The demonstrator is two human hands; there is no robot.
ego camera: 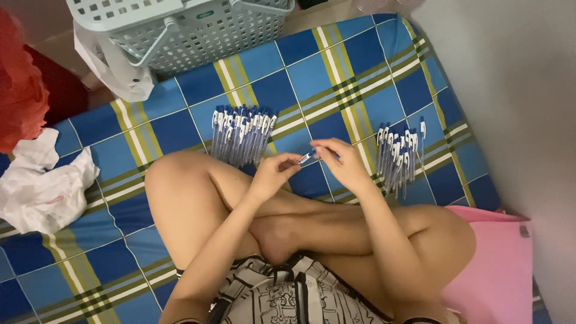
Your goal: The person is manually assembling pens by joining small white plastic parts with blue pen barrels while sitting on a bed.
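Fingers: we see both hands pinched on one small pen (306, 158), left hand (271, 174) gripping the near end, right hand (341, 161) closed on the far end w/ thumb and forefinger. Other fingers curl loosely, none spread.

Pen: white-and-blue, held level between the hands, above the mat (360, 66) and just ahead of the crossed legs (we'd judge the two-hand pinch suits pushing or twisting its parts; which one, can't tell).

Left pile (241, 141): a fan of matching pens lying on the mat, approx. mid-mat, just beyond the left knee, clips toward the far edge. Close enough for the left hand to reach.

Right pile (399, 157): a second batch, nearer the mat's right edge, beside the right hand. Two piles kept well apart, probably to keep two batches from mixing.

Basket (192, 30): pale perforated plastic w/ a handle, at the mat's far edge, behind the left pile.

Bag (114, 63): white plastic, touching the basket's left side.

Crumpled sheet (42, 186): white, on the mat's left edge.

Pink cushion (498, 264): at the near right corner, against the wall.
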